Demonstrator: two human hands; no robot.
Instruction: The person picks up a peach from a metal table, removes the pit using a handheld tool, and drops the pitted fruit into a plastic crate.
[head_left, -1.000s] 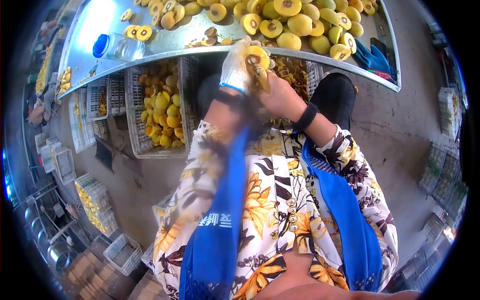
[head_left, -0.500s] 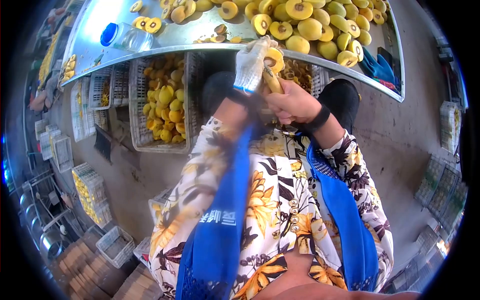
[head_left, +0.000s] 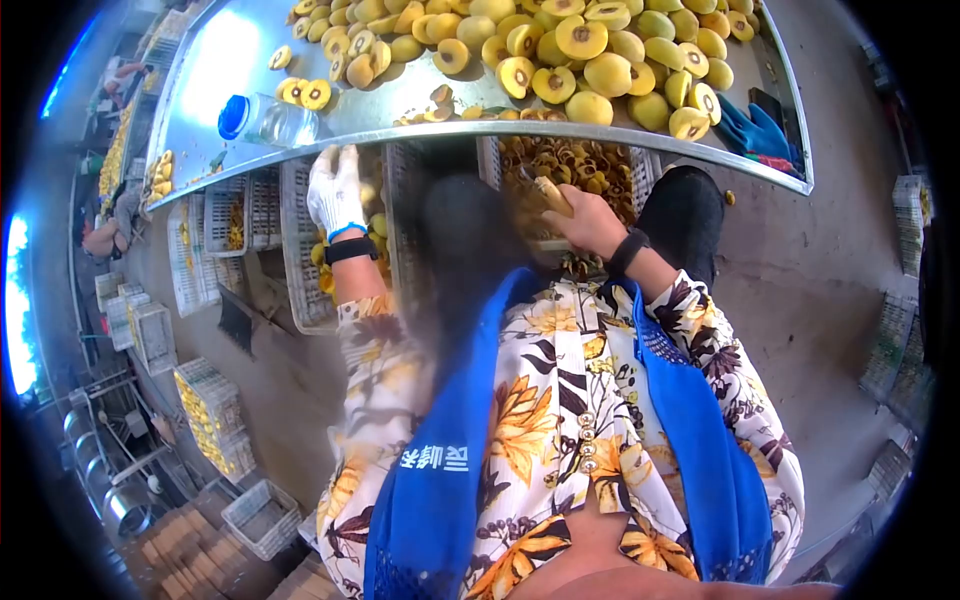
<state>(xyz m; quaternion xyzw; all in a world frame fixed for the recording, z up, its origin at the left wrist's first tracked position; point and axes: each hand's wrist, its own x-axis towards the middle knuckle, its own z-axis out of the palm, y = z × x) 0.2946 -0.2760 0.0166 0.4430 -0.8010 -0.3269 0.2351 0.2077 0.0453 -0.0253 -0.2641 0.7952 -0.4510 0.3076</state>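
Note:
My left hand point(head_left: 337, 192), in a white knit glove, is over a crate point(head_left: 303, 262) of yellow peach halves point(head_left: 378, 225) below the table edge. Its fingers are stretched out and slightly apart, with no fruit visible in them. My right hand point(head_left: 592, 222), bare, is closed round a wooden-handled pitting tool point(head_left: 554, 197). The tool's metal tip is blurred. Behind it stands a second crate point(head_left: 645, 178), filled with brownish peach scraps point(head_left: 580, 165). Halved and whole-looking yellow peaches point(head_left: 608, 75) are heaped on the metal table point(head_left: 385, 120).
A clear bottle with a blue cap point(head_left: 275, 120) lies on the table at left. Blue gloves point(head_left: 755, 133) rest at its right corner. My knees are under the table edge. More crates point(head_left: 212, 415) stand on the floor at left, and a person point(head_left: 118, 222) sits farther off.
My left hand has moved left and down from the table edge to the peach crate, and the peach half it held is gone from view. My right hand has lowered slightly, tool still held.

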